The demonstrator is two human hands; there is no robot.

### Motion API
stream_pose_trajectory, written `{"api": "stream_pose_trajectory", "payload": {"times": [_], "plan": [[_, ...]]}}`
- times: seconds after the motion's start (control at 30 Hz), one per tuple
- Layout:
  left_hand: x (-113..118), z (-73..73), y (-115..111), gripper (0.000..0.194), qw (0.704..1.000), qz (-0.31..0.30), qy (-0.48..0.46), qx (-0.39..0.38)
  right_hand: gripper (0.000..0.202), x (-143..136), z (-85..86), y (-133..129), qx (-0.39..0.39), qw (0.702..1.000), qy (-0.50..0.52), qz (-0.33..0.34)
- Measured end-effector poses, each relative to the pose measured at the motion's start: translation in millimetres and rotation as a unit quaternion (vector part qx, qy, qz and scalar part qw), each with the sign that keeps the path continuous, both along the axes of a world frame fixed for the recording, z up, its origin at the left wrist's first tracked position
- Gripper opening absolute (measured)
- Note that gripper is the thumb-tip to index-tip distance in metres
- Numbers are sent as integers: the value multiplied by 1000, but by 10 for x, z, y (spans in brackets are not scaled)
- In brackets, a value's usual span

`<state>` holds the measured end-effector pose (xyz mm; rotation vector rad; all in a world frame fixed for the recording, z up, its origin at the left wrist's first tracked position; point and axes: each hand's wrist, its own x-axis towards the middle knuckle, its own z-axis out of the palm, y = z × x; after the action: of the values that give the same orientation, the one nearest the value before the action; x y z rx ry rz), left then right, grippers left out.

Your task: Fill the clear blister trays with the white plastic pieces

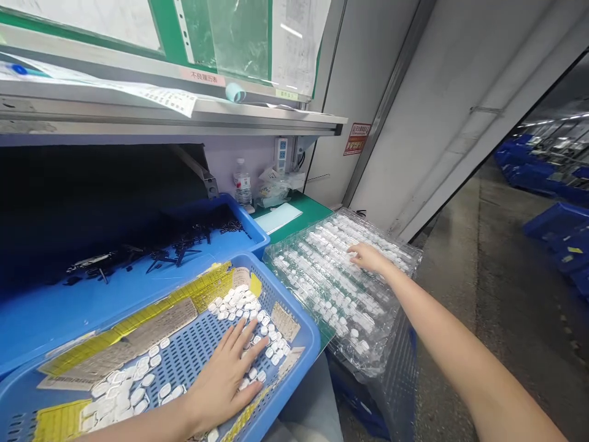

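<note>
My left hand (230,368) lies flat with its fingers spread over small white plastic pieces (237,302) in a blue perforated basket (304,310). More of these pieces are heaped in the basket's near left part, by my forearm. To the right, my right hand (367,256) reaches over a clear plastic tray (317,294) whose rows hold many white pieces. Its fingers are bent down at one of the middle rows. Whether a piece sits between the fingertips is too small to make out.
Behind the basket stands a blue bin (184,270) with black thin parts. A water bottle (242,184), a plastic bag (273,187) and a paper sheet (278,218) rest on the green table (313,209). A metal shelf (257,116) runs above. Blue crates line the floor at far right.
</note>
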<state>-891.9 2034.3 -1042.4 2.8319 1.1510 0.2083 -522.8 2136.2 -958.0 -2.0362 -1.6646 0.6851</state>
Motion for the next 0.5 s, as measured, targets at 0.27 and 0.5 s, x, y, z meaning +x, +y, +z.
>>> {"api": "stream_pose_trajectory", "payload": {"times": [0.27,0.5], "plan": [[201,57,256,37,994,-77,-47,-53,15,74,168,-508,17,998,-56,36],[353,105,357,29,992,-103,-58,-40,20,-1143,360,-1011,108,962,180,176]]}}
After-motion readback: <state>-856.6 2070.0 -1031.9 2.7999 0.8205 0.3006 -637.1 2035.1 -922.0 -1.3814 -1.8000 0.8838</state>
